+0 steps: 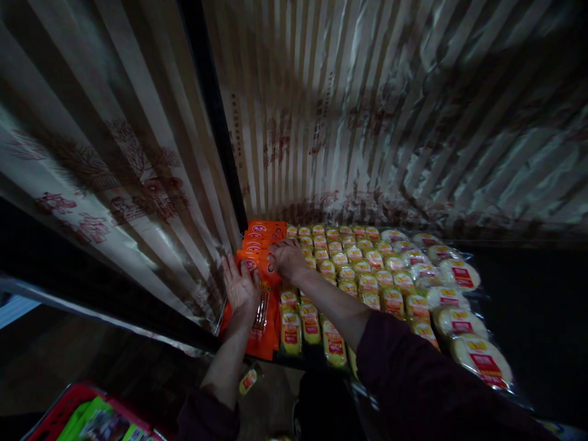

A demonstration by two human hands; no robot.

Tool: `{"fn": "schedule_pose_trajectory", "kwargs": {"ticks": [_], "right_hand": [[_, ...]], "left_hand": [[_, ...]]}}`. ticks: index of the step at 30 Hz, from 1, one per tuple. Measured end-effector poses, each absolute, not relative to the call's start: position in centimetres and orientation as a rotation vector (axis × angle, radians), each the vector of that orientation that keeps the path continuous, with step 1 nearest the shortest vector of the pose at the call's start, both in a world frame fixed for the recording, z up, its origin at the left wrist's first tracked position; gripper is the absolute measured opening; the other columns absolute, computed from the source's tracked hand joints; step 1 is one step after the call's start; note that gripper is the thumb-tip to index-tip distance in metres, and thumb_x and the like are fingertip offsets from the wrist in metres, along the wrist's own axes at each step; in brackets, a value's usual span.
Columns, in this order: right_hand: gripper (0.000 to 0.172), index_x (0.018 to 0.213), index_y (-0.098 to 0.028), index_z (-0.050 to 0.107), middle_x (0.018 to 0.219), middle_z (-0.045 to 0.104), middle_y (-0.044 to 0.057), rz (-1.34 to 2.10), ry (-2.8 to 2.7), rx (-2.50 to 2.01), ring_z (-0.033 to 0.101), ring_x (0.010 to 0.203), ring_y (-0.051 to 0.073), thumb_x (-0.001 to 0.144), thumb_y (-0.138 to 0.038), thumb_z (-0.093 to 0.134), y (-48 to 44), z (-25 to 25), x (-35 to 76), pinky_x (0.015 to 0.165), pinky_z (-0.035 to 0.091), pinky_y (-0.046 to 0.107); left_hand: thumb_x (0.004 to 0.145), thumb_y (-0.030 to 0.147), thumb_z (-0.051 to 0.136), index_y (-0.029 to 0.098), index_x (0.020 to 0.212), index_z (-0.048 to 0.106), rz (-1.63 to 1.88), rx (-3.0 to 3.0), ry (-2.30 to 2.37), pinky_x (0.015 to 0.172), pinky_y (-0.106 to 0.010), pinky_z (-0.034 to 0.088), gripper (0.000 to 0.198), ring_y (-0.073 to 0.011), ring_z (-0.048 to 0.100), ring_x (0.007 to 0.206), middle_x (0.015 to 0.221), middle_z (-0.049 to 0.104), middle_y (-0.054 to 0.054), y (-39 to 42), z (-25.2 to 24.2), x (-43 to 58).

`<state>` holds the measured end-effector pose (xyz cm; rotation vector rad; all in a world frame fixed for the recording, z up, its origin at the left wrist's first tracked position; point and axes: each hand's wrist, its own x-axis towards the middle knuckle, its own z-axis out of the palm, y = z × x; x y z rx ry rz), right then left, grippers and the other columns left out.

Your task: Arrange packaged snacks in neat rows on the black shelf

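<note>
A column of overlapping orange packets (pixel 267 335) lies at the left end of a dark shelf. My left hand (pixel 241 286) rests on the left side of the packets, fingers spread. At the right upper edge of an orange packet, the bent fingers of my right hand (pixel 289 260) pinch its corner. Right beside the packets stand rows of small yellow wrapped cakes (pixel 310 321). Larger pale round wrapped cakes (pixel 480 358) form rows farther right.
Striped printed sheeting (pixel 294 122) covers the back and left side, with a dark post (pixel 218 110) at the corner. A red basket (pixel 59 410) holding green packets sits low left. One yellow packet (pixel 248 381) lies below the shelf.
</note>
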<state>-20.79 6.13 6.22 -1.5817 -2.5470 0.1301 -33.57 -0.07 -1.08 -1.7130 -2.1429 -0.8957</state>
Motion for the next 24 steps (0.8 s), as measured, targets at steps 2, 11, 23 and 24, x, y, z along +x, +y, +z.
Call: {"fn": "schedule_pose_trajectory", "kwargs": {"ticks": [2,11,23,24], "right_hand": [[0.025,0.103,-0.018,0.068,0.108,0.069,0.010,0.125,-2.574,-1.581,0.050,0.112,0.026,0.087,-0.026,0.050,6.5,6.7,-21.0,0.098,0.030,0.038],[0.022,0.100,-0.018,0.070,0.105,0.071,0.012,0.211,-2.642,-1.617,0.055,0.108,0.027,0.083,-0.023,0.056,7.9,7.3,-21.6,0.094,0.032,0.037],[0.028,0.097,-0.016,0.071,0.098,0.073,0.012,0.266,-2.551,-1.694,0.062,0.097,0.026,0.086,-0.020,0.045,7.7,7.3,-22.0,0.092,0.032,0.041],[0.029,0.095,-0.015,0.072,0.098,0.072,0.013,0.243,-2.546,-1.692,0.060,0.099,0.027,0.087,-0.021,0.045,7.7,7.3,-21.9,0.094,0.030,0.042]], "left_hand": [[0.086,0.024,0.048,0.010,0.119,0.059,-0.863,-1.707,-2.103,0.106,-0.052,0.034,0.038,-0.0348,0.030,0.137,0.142,0.043,-0.019,-0.9,-0.5,-33.1],[0.086,0.027,0.050,0.014,0.126,0.056,-0.814,-1.791,-2.092,0.110,-0.052,0.029,0.042,-0.0325,0.021,0.142,0.145,0.040,-0.016,-8.5,-1.4,-30.0],[0.085,0.025,0.051,0.014,0.136,0.045,-0.760,-1.817,-2.152,0.112,-0.055,0.025,0.053,-0.0335,0.021,0.141,0.149,0.033,-0.016,-6.9,-2.4,-29.9],[0.085,0.025,0.050,0.014,0.136,0.045,-0.757,-1.823,-2.151,0.112,-0.055,0.025,0.053,-0.0339,0.020,0.141,0.149,0.033,-0.017,-6.8,-2.4,-29.9]]}}
